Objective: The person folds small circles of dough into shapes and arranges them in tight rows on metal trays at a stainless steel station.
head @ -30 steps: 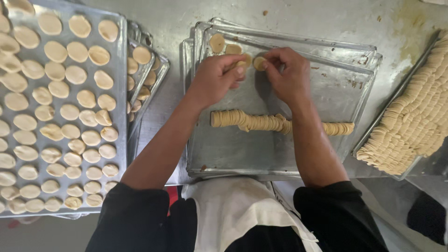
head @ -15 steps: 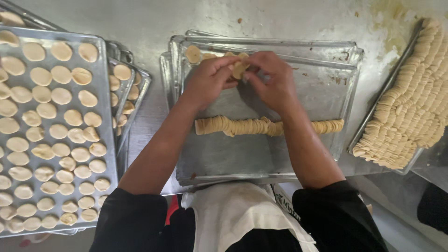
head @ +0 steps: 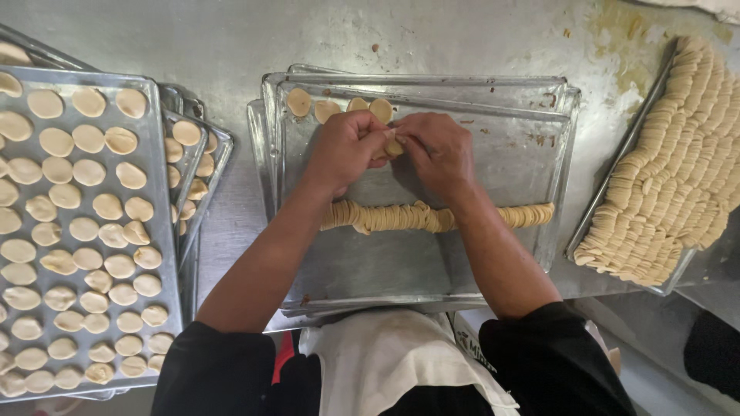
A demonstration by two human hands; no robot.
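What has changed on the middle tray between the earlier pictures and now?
More dough discs now lie along the far edge of the middle tray: about two before, four now. The left hand and right hand, a little apart a second ago, are now pressed together on one dough piece. The long dough row and the side trays look unchanged.
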